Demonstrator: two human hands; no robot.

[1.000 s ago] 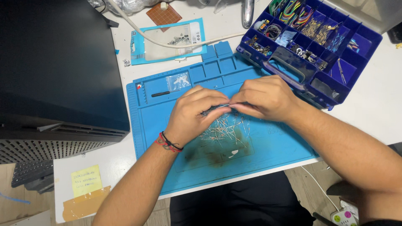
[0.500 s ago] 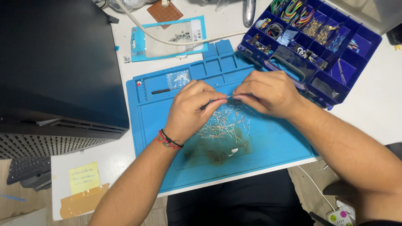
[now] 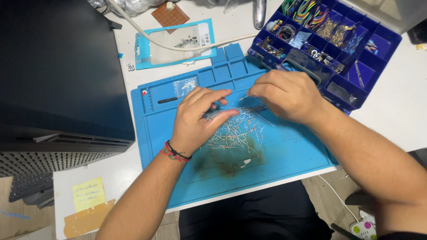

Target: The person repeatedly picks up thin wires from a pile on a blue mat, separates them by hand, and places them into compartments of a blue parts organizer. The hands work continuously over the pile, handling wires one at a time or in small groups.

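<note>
Blue mat (image 3: 293,155) lies on the white bench (image 3: 391,111), near the front edge. Pile of thin metal pins (image 3: 235,129) sits mid-mat, loose and spread.

Left hand (image 3: 198,120) rests palm-down over the left part of the pile, fingers curled, tips touching the pins; index and thumb pinched narrow at the top left of the pile, can't tell if a pin is between them. Red and black bands (image 3: 174,152) on that wrist.

Right hand (image 3: 287,93) hovers just above the top right of the pile, fingers bunched close, pinching one thin pin (image 3: 244,97) that sticks out leftward toward the left hand. The two hands are near each other, not touching. Most pins lie below and between the hands, toward the mat's middle.

Dark smudge (image 3: 227,166) on the mat just below the pile, toward the front edge. Small black tool (image 3: 169,100) lies in a slot at the mat's top left, just beside the left hand's fingertips. Small clear bag (image 3: 186,84) in the next mat compartment.

Blue parts box (image 3: 387,58) sits at the bench's back right, open, many compartments with wires and small parts; its near corner is just behind the right hand. Blue-edged clear pouch (image 3: 173,44) lies behind the mat, white cable (image 3: 147,38) across it. Big black case (image 3: 58,75) at the left edge. Yellow sticky note (image 3: 89,194) at the front left corner.
</note>
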